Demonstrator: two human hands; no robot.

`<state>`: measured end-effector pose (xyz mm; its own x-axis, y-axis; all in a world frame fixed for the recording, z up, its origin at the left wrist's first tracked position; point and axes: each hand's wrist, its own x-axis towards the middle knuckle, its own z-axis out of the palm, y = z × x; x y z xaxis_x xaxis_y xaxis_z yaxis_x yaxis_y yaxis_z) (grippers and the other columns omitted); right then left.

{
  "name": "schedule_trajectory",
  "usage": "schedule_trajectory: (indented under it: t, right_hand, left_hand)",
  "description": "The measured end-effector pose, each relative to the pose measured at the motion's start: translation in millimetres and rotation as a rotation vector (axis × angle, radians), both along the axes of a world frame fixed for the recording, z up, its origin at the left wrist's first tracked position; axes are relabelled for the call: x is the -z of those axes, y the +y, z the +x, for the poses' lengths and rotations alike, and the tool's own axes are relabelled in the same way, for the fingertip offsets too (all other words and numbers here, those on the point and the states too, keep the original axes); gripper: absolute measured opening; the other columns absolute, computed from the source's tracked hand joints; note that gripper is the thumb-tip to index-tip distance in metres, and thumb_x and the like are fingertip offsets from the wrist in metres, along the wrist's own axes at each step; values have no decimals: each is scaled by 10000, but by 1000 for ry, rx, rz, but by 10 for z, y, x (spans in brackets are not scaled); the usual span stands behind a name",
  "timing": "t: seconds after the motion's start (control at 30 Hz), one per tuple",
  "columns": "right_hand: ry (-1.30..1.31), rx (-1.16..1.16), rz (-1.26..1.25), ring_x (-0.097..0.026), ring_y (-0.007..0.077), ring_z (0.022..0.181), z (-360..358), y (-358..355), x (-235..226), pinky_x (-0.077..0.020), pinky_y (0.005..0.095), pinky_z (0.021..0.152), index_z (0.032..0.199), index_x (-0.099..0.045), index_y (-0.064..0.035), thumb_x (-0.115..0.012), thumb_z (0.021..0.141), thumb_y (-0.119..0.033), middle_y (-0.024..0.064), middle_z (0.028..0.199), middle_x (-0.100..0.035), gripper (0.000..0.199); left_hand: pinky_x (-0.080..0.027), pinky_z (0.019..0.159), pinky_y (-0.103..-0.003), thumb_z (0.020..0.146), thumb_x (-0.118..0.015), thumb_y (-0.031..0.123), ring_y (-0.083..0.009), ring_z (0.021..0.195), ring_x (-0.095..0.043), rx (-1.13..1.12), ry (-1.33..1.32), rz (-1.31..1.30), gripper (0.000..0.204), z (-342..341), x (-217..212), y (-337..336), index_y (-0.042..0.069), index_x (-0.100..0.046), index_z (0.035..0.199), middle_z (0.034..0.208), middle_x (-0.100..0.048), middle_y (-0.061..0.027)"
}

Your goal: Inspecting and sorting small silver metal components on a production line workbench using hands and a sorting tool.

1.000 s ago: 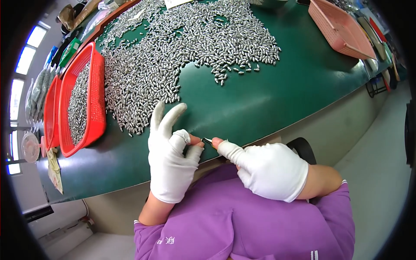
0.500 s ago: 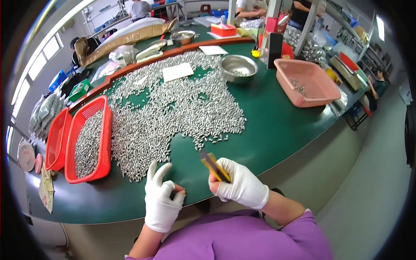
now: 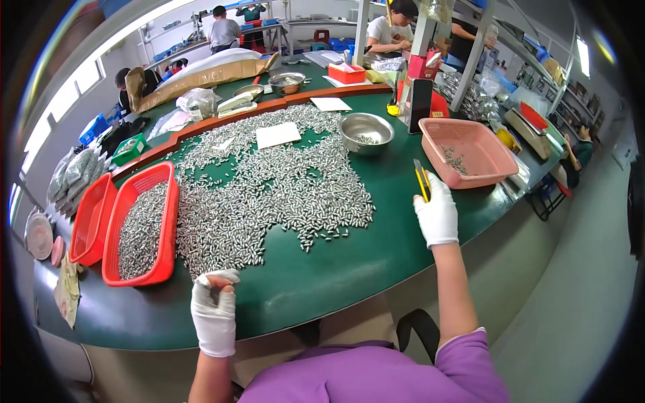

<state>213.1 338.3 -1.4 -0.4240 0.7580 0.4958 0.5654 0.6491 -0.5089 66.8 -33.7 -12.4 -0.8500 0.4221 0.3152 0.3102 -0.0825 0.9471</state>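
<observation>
A wide heap of small silver metal pieces (image 3: 269, 195) covers the green table (image 3: 336, 275). My left hand (image 3: 213, 302), in a white glove, rests at the heap's near edge with its fingers pinched together, seemingly on one small piece. My right hand (image 3: 437, 211), also gloved, is stretched out to the right and grips yellow tweezers (image 3: 421, 180) pointing up, close to the pink basket (image 3: 470, 151), which holds a few metal pieces.
Two red baskets (image 3: 138, 225) stand at the left, one full of metal pieces. A steel bowl (image 3: 366, 129) and white paper sheets (image 3: 279, 134) lie beyond the heap. Other people work at benches behind; shelves and a scale stand at the right.
My hands have parted: the right one swung out to the right with the tweezers toward the pink basket, and the left one stayed near the heap. The view tilted up.
</observation>
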Motion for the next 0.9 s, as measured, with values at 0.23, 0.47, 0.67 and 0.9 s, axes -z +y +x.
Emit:
schedule_trajectory:
  t: [0.23, 0.47, 0.67, 0.9]
  right_hand:
    - [-174, 39, 275, -597, 334, 1059, 28, 108, -11, -494, 401, 917, 1157, -629, -109, -737, 739, -142, 138, 1168, -607, 433]
    - [335, -1676, -519, -585, 219, 798, -253, -1422, -812, -464, 308, 685, 959, -709, -113, -641, 828, 45, 77, 948, -583, 216]
    - [553, -2375, -1036, -553, 243, 873, -464, -2240, -1092, -447, 338, 764, 1013, -727, -33, -507, 852, 95, 95, 989, -685, 301]
    - [672, -2430, -1271, -564, 222, 819, -595, -2492, -1034, -445, 313, 680, 979, -719, -19, -522, 860, 100, 99, 923, -686, 259]
  left_hand:
    - [-457, 856, -275, 892, -570, -24, -154, 932, -592, 125, 40, 38, 91, -266, -330, 95, 37, -507, 916, 975, -624, -79]
    - [-450, 812, -248, 898, -554, -27, -119, 912, -570, 200, 206, 20, 82, -683, -438, 354, 39, -512, 923, 1007, -620, -77]
    - [-449, 895, -321, 830, -527, -129, -197, 983, -577, 176, 377, 31, 187, -781, -176, 376, 36, -492, 909, 981, -587, -93]
    - [-442, 884, -302, 845, -543, -107, -185, 974, -568, 169, 302, 36, 169, -816, -144, 355, 41, -493, 910, 994, -589, -94]
